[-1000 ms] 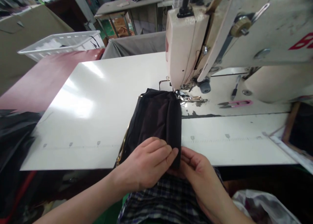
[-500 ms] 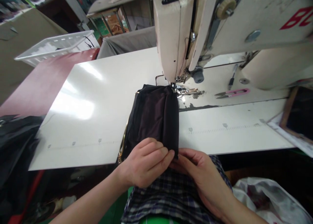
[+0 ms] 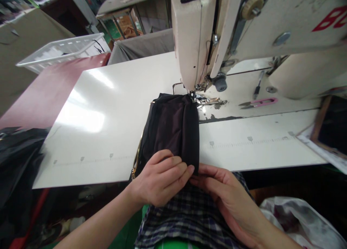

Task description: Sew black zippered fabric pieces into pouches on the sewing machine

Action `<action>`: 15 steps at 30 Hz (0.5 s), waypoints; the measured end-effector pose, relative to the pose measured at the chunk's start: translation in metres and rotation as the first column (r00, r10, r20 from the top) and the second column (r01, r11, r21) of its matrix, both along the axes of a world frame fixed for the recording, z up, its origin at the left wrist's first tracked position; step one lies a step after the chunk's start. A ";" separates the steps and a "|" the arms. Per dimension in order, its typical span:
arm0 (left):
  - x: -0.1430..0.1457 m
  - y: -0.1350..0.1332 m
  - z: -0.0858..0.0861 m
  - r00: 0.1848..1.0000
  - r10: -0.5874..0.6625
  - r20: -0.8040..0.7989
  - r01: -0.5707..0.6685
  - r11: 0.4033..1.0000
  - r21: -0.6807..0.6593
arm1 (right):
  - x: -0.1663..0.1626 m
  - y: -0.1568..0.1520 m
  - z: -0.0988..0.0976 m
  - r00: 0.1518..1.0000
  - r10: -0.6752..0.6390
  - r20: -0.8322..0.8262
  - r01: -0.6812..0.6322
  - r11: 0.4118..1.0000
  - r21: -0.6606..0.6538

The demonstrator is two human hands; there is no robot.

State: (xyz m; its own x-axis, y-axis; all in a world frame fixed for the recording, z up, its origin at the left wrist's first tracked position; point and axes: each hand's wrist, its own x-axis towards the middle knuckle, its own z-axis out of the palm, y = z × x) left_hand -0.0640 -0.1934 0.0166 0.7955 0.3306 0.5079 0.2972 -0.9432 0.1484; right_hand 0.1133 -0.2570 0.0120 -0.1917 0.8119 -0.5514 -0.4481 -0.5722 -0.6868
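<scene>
A dark fabric pouch (image 3: 169,126) lies on the white table, its far right corner under the presser foot (image 3: 193,96) of the sewing machine (image 3: 189,39). Along its left edge runs a gold zipper (image 3: 138,147). My left hand (image 3: 165,176) is closed on the near end of the pouch, fingers curled over the cloth. Just to its right, my right hand (image 3: 219,187) pinches the near right corner of the same pouch between thumb and fingers. The fingertips of both hands are partly hidden by the cloth.
On the machine bed to the right lie pink thread snips (image 3: 258,103) and a pen (image 3: 258,86). A white plastic basket (image 3: 65,50) stands at the far left beside a pink sheet (image 3: 54,82). Dark material (image 3: 21,158) hangs at the left edge, and a white bag (image 3: 295,220) sits low right.
Both hands stay on the near end of the pouch. The right hand's fingers have shifted slightly at the corner. The pouch stays under the presser foot.
</scene>
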 end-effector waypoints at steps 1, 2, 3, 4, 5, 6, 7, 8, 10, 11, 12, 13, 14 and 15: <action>0.001 0.000 0.000 1.000 0.003 0.003 -0.003 1.000 0.002 | 0.000 -0.001 -0.002 0.999 0.023 0.038 -0.024 0.999 0.030; 0.001 0.000 0.000 1.000 0.007 0.007 -0.007 1.000 0.004 | 0.001 -0.002 -0.004 0.993 0.033 0.109 -0.042 0.996 0.078; 0.002 0.001 0.000 1.000 0.014 0.012 -0.014 1.000 0.004 | 0.002 -0.004 -0.007 0.975 0.007 0.223 -0.043 0.987 0.156; 0.003 0.001 -0.001 1.000 0.021 0.018 -0.021 1.000 0.002 | 0.003 -0.005 -0.011 0.928 -0.056 0.367 -0.047 0.962 0.267; 0.003 0.001 -0.002 0.999 0.031 0.026 -0.031 1.000 -0.002 | 0.005 -0.007 -0.015 0.845 -0.156 0.512 -0.074 0.913 0.401; 0.004 0.001 -0.003 0.998 0.042 0.040 -0.042 0.999 -0.009 | 0.007 -0.008 -0.018 0.734 -0.278 0.619 -0.134 0.834 0.535; 0.004 0.001 -0.005 0.997 0.052 0.055 -0.051 0.999 -0.017 | 0.009 -0.008 -0.021 0.622 -0.395 0.676 -0.225 0.737 0.637; 0.004 0.000 -0.007 0.995 0.062 0.073 -0.060 0.998 -0.026 | 0.011 -0.008 -0.024 0.531 -0.486 0.694 -0.323 0.641 0.696; 0.004 -0.002 -0.011 0.990 0.089 0.108 -0.085 0.995 -0.045 | 0.016 -0.005 -0.026 0.434 -0.584 0.686 -0.472 0.501 0.725; 0.004 -0.003 -0.011 0.987 0.106 0.123 -0.100 0.993 -0.056 | 0.018 -0.003 -0.027 0.410 -0.612 0.676 -0.511 0.460 0.726; 0.004 -0.005 -0.011 0.983 0.124 0.137 -0.116 0.991 -0.064 | 0.020 0.000 -0.027 0.394 -0.632 0.667 -0.540 0.428 0.724; 0.005 -0.005 -0.010 0.979 0.138 0.150 -0.128 0.989 -0.080 | 0.023 0.003 -0.028 0.386 -0.644 0.661 -0.566 0.400 0.721; 0.006 -0.005 -0.008 0.979 0.140 0.151 -0.122 0.985 -0.118 | 0.025 0.005 -0.028 0.387 -0.647 0.656 -0.593 0.370 0.715; 0.007 -0.002 -0.005 0.984 0.122 0.132 -0.097 0.978 -0.183 | 0.026 0.008 -0.028 0.396 -0.641 0.657 -0.622 0.339 0.706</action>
